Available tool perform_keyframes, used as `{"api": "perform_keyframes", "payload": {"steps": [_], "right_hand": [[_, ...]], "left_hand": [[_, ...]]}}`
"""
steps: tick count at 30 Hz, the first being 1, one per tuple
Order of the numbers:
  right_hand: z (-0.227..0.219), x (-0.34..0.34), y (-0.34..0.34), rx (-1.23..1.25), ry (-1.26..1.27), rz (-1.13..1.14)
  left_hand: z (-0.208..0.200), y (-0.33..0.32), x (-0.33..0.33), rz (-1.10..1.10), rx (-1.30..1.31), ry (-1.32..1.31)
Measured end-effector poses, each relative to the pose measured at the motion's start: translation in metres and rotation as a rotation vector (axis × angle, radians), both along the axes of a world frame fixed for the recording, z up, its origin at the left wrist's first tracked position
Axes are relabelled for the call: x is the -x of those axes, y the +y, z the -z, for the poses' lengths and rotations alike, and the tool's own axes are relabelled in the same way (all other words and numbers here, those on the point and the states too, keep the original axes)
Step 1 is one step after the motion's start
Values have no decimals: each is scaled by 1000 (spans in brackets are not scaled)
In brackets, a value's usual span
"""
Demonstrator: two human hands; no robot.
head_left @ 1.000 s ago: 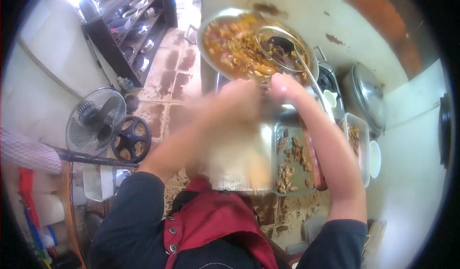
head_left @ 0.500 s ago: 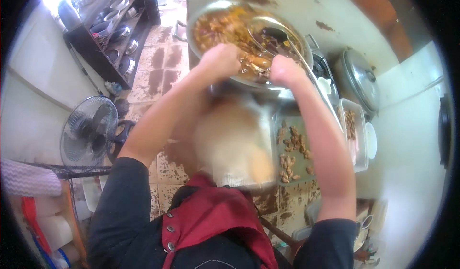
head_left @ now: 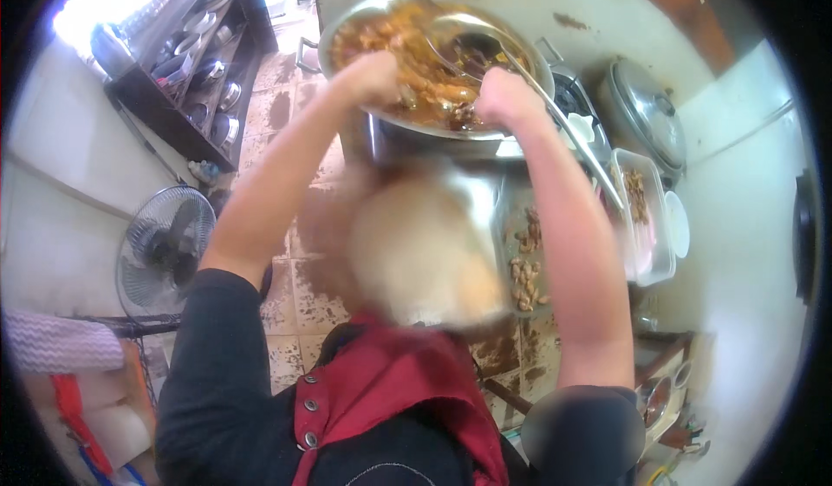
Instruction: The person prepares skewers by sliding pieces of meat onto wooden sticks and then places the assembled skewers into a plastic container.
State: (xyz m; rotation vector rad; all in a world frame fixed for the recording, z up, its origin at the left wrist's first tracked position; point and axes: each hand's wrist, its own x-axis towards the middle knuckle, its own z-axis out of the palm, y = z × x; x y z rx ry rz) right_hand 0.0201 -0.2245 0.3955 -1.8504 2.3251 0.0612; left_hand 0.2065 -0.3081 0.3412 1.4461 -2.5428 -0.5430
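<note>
A wide silver pot (head_left: 381, 1) of orange-brown stew with chunky pieces stands ahead of me. Over its front left part is my left hand (head_left: 374, 79), the fingers curled downward and closed. My right hand (head_left: 507, 100) is closed too, bent down over the front right of the stew beside a dark piece. Whatever either hand pinches is hidden by the fingers. A large round metal ladle or strainer (head_left: 444, 53) rests in the pot near my right hand. Its long handle (head_left: 579, 144) slopes over the rim toward the lower right, passing beside my right forearm.
Browned pieces lie on a tray (head_left: 513, 226) partly behind my right forearm. Farther right are a clear plastic tub (head_left: 666, 265), a white dish (head_left: 679, 226) and a big lidded pot (head_left: 646, 122). Leftward stand a dish shelf (head_left: 173, 131) and a fan (head_left: 165, 252). A pale blur covers the middle.
The whole view has shifted slightly. Both hands stay over the pot, a little farther apart, the left one having moved left. Both remain closed.
</note>
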Motion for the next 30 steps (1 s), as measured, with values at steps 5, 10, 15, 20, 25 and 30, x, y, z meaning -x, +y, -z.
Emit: {"api": "perform_keyframes", "payload": {"steps": [5,10,15,20,25,30], "right_hand": [[-27,13,-10,89,-28,43],[-40,30,-31,116,137,11],[-53,59,-33,149,379,-163],[-65,83,-10,218,141,-229],[-62,90,10,390,-302,139],[-60,89,26,455,-560,322]], "left_hand": [[-30,6,-27,-16,-304,193],[-28,10,-58,-111,-535,606],[-37,18,-84,-164,-641,735],[-35,26,-93,-209,-695,858],[-27,31,-94,-248,-718,957],[-12,32,-72,-312,-691,1064]]}}
